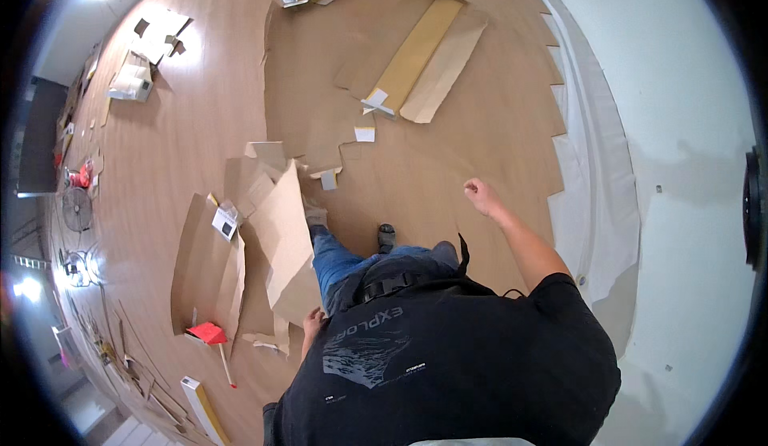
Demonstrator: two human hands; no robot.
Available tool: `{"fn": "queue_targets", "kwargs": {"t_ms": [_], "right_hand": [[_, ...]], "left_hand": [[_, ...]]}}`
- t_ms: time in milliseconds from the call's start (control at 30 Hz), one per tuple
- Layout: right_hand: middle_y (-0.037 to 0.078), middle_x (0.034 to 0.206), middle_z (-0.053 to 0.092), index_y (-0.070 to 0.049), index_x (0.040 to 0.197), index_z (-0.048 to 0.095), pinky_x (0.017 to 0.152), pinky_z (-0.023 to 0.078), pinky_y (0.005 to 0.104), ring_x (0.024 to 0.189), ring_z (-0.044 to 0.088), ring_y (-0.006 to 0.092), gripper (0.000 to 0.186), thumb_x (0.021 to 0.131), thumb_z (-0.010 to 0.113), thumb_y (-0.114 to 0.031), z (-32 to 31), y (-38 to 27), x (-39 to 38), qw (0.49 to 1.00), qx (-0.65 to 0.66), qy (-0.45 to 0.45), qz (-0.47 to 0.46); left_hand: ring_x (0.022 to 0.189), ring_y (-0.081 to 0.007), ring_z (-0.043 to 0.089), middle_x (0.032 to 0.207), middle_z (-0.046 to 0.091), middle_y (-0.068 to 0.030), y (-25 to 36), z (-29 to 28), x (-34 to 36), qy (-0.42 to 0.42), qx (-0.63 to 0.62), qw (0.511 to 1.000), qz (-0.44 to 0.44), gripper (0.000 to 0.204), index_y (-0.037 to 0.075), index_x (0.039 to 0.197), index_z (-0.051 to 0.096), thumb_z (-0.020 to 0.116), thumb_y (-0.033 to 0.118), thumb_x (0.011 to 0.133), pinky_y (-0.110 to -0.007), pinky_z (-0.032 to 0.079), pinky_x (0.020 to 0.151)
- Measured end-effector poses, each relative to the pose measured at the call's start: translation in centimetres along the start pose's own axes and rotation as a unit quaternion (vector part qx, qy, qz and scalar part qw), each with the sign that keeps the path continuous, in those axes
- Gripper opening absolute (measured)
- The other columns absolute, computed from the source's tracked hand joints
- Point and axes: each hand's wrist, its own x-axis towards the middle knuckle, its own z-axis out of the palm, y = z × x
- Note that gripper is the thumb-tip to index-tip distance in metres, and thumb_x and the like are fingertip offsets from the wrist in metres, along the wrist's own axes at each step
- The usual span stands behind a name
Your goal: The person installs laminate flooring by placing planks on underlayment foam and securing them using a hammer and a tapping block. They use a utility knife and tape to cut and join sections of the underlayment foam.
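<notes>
— What have you got hold of?

— A large sheet of brown cardboard (284,242). It stands tilted at my left side, its lower edge near my hip and its top reaching past my left shoe. My left hand (312,322) grips that lower edge, fingers closed round it.

— And the other hand?

— My right hand (478,194) swings free out to the side, curled into a loose fist, holding nothing.

— So where are you in the job?

— I'd judge I'm mid-carry, walking the sheet over the wood floor (200,110). The next move calls for a steady grip and watching my feet: flattened cardboard pieces (204,266) lie just beside me on the left, with a red dustpan (210,332) at their near end.

— Anything ahead?

— A long yellowish panel (416,50) lies on more cardboard well ahead, and the white wall (664,86) runs along my right.
</notes>
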Motion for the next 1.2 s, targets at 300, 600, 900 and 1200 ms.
{"fn": "queue_targets", "kwargs": {"t_ms": [300, 600, 900, 1200], "right_hand": [[0.012, 0.094, 0.073, -0.002, 0.104, 0.07, 0.079, 0.054, 0.0382, 0.086, 0.066, 0.0227, 0.023, 0.096, 0.063, -0.022, 1.2, 15.3, 0.7, 0.938, -0.005, 0.021, 0.346], [0.006, 0.103, 0.069, -0.001, 0.123, 0.066, 0.085, 0.051, 0.0326, 0.094, 0.063, 0.0153, 0.035, 0.1, 0.066, -0.028, 1.4, 15.0, 12.7, 0.918, 0.114, 0.106, 0.364], [0.022, 0.133, 0.065, 0.005, 0.137, 0.057, 0.106, 0.048, 0.0397, 0.127, 0.061, 0.0304, 0.06, 0.098, 0.069, -0.038, 10.6, 20.5, 56.6, 0.945, 0.142, -0.023, 0.293], [0.021, 0.141, 0.059, 0.006, 0.14, 0.053, 0.109, 0.045, 0.0418, 0.132, 0.055, 0.0311, 0.07, 0.095, 0.072, -0.045, 26.7, 30.7, 85.1, 0.913, 0.228, -0.021, 0.338]], "left_hand": [[0.096, -0.0182, 0.068, 0.108, 0.072, -0.011, 34.1, -1.0, 14.7, -0.105, 0.113, 0.987, 0.054, 0.035, -0.002, 0.135, 0.064, 0.059, 0.014, 0.104, -0.032, 0.056, 0.086], [0.098, -0.0253, 0.072, 0.106, 0.076, -0.0125, 57.0, -2.9, 42.1, 0.009, 0.25, 0.958, 0.141, 0.039, 0.004, 0.13, 0.069, 0.062, 0.021, 0.096, -0.036, 0.057, 0.083], [0.082, -0.0101, 0.062, 0.096, 0.068, 0.0002, 68.7, 20.4, 56.7, -0.037, -0.043, 0.998, -0.03, 0.04, 0.009, 0.135, 0.062, 0.068, 0.022, 0.097, -0.028, 0.05, 0.066], [0.081, -0.0154, 0.054, 0.095, 0.056, -0.001, 66.8, 48.6, 79.1, -0.035, -0.074, 0.952, -0.295, 0.044, 0.014, 0.114, 0.061, 0.079, 0.046, 0.091, -0.04, 0.045, 0.066]]}}
